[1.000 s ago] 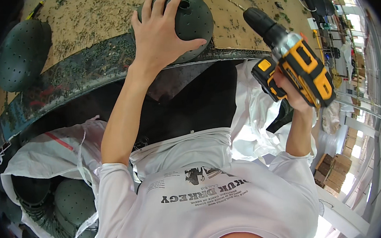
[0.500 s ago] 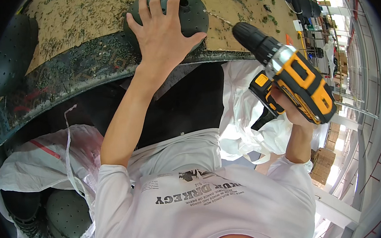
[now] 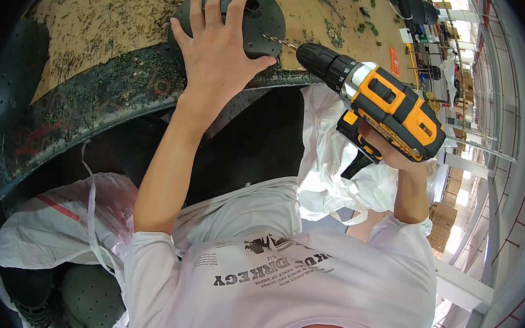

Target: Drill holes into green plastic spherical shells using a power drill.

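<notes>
My left hand [image 3: 219,47] lies flat with fingers spread on a dark green domed plastic piece [image 3: 263,16] that rests upside down on the workbench [image 3: 103,96]. My right hand [image 3: 391,154] grips a yellow and black cordless drill [image 3: 375,103]. The drill's bit [image 3: 279,40] touches the dome's right side, close to my left thumb.
Another dark dome [image 3: 12,73] sits at the bench's left end. A white sack [image 3: 39,231] at lower left holds a stack of similar dark domes [image 3: 89,307]. More white plastic sheeting [image 3: 331,171] hangs below the drill. Shelving and metal rails [image 3: 478,85] run along the right.
The drill has swung left and up toward the dome, and its bit now meets the dome's side. My left hand has stayed pressed on the dome.
</notes>
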The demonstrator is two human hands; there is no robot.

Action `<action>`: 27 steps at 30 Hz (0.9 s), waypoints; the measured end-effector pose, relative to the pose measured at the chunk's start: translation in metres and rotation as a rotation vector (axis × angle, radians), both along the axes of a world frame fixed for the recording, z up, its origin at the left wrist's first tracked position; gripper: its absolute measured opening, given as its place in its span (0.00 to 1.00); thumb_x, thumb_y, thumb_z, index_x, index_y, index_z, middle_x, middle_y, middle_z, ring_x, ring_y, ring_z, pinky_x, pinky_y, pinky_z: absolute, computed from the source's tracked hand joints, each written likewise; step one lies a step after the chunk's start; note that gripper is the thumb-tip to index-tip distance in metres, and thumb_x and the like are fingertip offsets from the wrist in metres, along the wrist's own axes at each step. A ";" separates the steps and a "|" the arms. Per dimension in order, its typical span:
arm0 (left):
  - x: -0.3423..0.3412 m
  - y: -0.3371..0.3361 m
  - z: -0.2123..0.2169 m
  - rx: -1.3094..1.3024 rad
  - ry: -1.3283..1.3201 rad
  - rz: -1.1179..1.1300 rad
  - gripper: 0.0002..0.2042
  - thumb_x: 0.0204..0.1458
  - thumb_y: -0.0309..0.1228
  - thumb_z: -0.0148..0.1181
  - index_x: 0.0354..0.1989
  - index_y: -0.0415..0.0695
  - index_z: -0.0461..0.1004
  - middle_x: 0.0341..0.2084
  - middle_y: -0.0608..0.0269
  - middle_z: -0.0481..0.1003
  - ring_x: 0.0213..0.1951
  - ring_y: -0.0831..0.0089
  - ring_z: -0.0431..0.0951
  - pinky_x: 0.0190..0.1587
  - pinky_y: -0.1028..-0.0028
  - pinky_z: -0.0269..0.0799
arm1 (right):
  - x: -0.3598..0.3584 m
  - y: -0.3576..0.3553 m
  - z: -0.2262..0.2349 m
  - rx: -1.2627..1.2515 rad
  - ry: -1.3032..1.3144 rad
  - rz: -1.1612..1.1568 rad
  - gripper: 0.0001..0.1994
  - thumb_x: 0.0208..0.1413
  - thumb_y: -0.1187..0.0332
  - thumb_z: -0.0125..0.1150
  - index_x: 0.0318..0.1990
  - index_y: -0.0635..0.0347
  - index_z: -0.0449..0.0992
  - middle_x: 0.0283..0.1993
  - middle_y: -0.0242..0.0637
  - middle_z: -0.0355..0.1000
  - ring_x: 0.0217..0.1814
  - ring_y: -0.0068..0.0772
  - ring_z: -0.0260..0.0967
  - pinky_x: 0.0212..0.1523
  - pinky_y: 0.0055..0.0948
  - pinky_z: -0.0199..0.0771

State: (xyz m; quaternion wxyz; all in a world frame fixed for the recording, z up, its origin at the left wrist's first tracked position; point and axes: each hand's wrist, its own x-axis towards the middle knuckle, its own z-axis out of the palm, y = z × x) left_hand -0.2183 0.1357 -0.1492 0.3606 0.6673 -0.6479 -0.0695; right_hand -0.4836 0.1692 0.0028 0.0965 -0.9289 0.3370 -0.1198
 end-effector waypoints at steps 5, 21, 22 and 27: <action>-0.001 0.000 0.002 0.013 0.016 -0.010 0.49 0.34 0.46 0.80 0.65 0.50 0.55 0.67 0.48 0.50 0.71 0.44 0.46 0.67 0.33 0.42 | 0.001 -0.002 0.008 -0.031 0.084 0.008 0.17 0.42 0.77 0.71 0.44 0.59 0.82 0.41 0.36 0.80 0.41 0.37 0.78 0.44 0.34 0.77; 0.001 -0.001 0.004 -0.019 0.043 -0.026 0.48 0.32 0.45 0.80 0.63 0.49 0.58 0.64 0.47 0.54 0.69 0.45 0.49 0.65 0.35 0.46 | 0.013 -0.055 0.053 -0.031 0.393 0.353 0.25 0.45 0.76 0.71 0.55 0.59 0.76 0.53 0.38 0.77 0.54 0.37 0.76 0.57 0.30 0.72; -0.003 -0.003 0.004 -0.034 0.047 -0.039 0.48 0.32 0.45 0.80 0.63 0.49 0.58 0.64 0.47 0.54 0.69 0.45 0.49 0.65 0.35 0.46 | -0.003 -0.047 0.036 0.406 0.125 -0.081 0.34 0.40 0.69 0.75 0.60 0.57 0.71 0.57 0.43 0.73 0.58 0.47 0.72 0.58 0.39 0.72; -0.005 -0.005 0.005 -0.041 0.059 0.006 0.47 0.32 0.47 0.80 0.62 0.51 0.59 0.64 0.50 0.55 0.69 0.49 0.50 0.67 0.38 0.46 | 0.017 -0.074 0.009 0.156 0.345 0.002 0.36 0.39 0.68 0.76 0.60 0.61 0.68 0.56 0.46 0.71 0.59 0.47 0.69 0.61 0.38 0.68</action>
